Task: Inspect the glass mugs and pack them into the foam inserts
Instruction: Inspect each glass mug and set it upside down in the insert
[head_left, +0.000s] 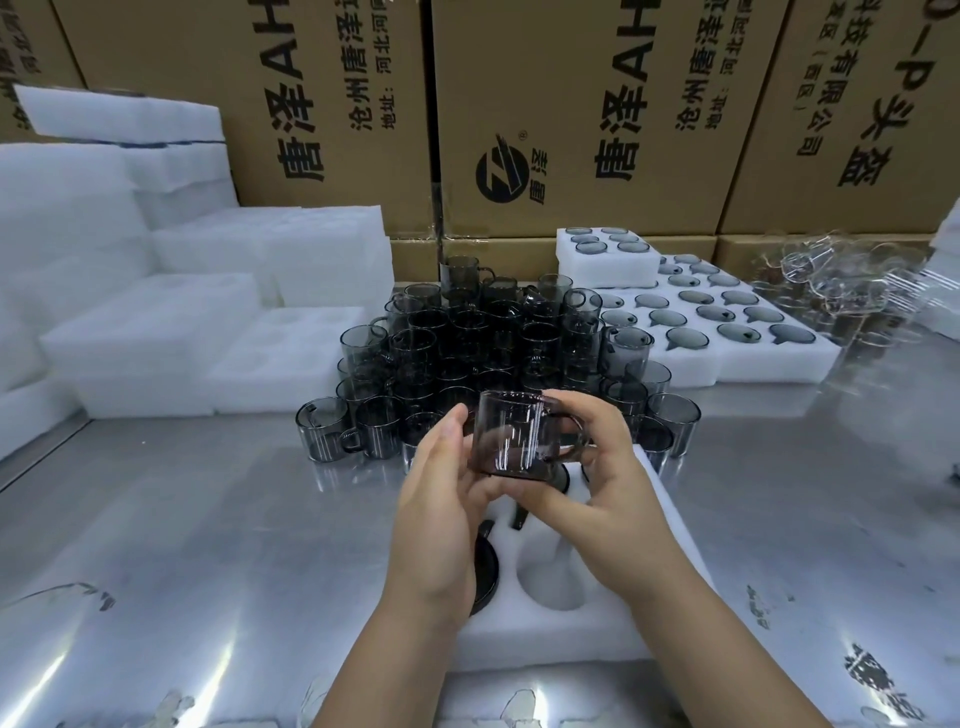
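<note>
Currently the mug (511, 436) is gripped upright by left hand (441, 499) and right hand (602, 483), handle rightward, above the foam insert (582, 644), whose empty pocket (556, 579) lies nearer

cardboard boxes (561, 78) printed 唐泽AH, 沧州唐泽, 地址:河北河间, right-hand box (810, 171) 有限公司, 头盔

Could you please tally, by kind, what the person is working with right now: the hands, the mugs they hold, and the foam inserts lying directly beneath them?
Hands: 2, the left hand and the right hand
Held smoky glass mug: 1
White foam insert beneath the hands: 1
Total: 4
</note>
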